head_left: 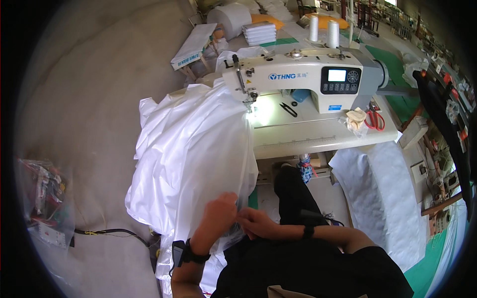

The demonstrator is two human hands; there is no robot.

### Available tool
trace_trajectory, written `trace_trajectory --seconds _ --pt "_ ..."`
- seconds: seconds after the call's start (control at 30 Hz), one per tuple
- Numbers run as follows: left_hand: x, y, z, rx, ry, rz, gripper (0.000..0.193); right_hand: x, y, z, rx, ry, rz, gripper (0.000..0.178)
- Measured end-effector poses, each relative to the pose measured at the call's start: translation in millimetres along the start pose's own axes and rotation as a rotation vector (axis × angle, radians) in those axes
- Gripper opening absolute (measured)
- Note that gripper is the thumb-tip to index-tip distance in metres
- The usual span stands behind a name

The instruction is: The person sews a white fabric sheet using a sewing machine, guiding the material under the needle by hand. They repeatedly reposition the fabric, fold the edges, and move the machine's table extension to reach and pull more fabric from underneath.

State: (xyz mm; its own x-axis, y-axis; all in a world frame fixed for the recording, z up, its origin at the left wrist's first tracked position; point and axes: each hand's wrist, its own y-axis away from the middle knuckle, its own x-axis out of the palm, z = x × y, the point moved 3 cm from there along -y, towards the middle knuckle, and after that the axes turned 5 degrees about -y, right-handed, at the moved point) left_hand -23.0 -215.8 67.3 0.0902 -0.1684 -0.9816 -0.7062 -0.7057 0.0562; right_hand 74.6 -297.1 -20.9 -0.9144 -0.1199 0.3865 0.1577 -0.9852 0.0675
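A large, shiny white plastic-like sheet (171, 149) hangs in folds over the left end of the sewing machine table, and its upper edge runs under the machine's needle area. My left hand (221, 211) is closed on the sheet's near right edge, below the tabletop. Close beside it, my right hand (256, 222) has its fingers curled and pinched at the same edge. The fingertips of both hands are partly hidden. The white sewing machine (298, 69) has a lit lamp by its needle and a small control panel with a bright screen.
On the table (298, 141) lie black thread snips (288, 110) and red-handled scissors (375, 120). Two white thread cones (333, 35) stand behind the machine. A white sheet (380, 193) hangs at the right. A clear bag (47, 198) and a black cable (112, 231) are at the left.
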Motion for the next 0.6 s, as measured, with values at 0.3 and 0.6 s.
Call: trace_trajectory --seconds 0.3,0.6 --pt "32.4 15.9 -8.6 -0.269 0.387 -0.06 0.015 17.1 1.6 -24.9 -0.184 0.681 0.586 0.024" --pt "-1.0 19.2 -0.3 -0.093 0.071 -0.38 0.01 -94.4 -60.0 -83.6 0.328 0.657 -0.181 0.072"
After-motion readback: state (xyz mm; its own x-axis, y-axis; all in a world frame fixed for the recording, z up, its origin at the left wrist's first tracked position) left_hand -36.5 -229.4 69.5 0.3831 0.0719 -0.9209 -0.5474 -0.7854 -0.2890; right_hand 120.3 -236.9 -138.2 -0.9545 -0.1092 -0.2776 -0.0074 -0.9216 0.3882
